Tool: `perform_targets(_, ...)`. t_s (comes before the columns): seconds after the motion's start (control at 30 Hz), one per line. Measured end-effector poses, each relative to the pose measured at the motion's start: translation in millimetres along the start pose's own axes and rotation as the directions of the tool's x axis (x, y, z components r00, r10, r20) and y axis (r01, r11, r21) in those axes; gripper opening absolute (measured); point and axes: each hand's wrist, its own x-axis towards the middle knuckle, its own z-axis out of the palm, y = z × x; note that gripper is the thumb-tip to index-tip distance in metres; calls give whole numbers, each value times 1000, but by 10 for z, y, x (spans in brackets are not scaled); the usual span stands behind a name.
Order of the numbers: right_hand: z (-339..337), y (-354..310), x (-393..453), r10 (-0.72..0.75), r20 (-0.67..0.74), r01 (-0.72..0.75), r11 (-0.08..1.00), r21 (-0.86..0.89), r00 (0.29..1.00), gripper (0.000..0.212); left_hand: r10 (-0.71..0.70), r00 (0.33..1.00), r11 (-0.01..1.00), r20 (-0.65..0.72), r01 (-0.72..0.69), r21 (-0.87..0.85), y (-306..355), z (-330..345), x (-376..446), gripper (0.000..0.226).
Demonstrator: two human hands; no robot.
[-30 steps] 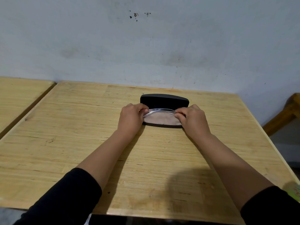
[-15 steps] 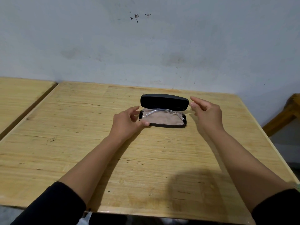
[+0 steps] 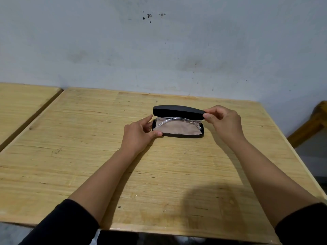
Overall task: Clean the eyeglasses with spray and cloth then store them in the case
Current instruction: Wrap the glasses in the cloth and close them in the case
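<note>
Scuffed wooden table (image 3: 70,165) against stained pale-blue wall (image 3: 212,50)

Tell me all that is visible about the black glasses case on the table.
The glasses case is a black, long, rounded hard shell lying on the wooden table, its lid up and tilted toward the viewer. Its base holds a beige cloth with clear-framed eyeglasses lying on it. The left hand holds the left end of the base, thumb on the front edge. The right hand pinches the right end of the lid.
</note>
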Motion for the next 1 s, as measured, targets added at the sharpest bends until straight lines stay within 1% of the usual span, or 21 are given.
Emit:
perform_targets(0.17,34,109,-169,-126,-45,124,991,-52,991,11,-3,1000,1000,-2,3,3,13,-4,-17,74)
perform_targets(0.33,41,173,-240,-172,-84,168,984,-56,982,14,-14,1000,1000,5,14,-4,22,-11,-18,71)
perform_targets(0.47,17,169,-257,-205,-72,200,977,-75,976,15,-4,1000,1000,3,3,7,10,-3,-8,70)
perform_targets(0.6,3,245,-328,-280,-16,273,944,-185,960,13,-13,1000,1000,8,13,16,-15,6,-2,68)
perform_targets(0.7,11,275,-385,-306,-8,295,926,-236,952,10,-20,1000,1000,7,20,1,-5,4,-8,63)
perform_targets(0.77,11,239,-391,-283,-4,275,934,-229,959,13,-14,1000,1000,6,14,2,9,-2,-17,61)
perform_targets(0.8,10,213,-399,-245,-3,239,947,-213,969,17,-9,1000,1000,3,9,4,14,-3,-22,60)
perform_targets(0.87,15,178,-430,-125,9,125,979,-164,992,33,-4,1000,1000,0,4,0,25,-5,-34,59)
perform_targets(0.93,55,188,-465,-29,23,32,990,-137,999,47,-8,1000,1000,0,8,-4,41,-9,-46,59)
perform_targets(1.0,107,197,-473,19,-6,-20,989,-146,1000,49,-9,1000,1000,-2,9,-10,54,-11,-49,58)
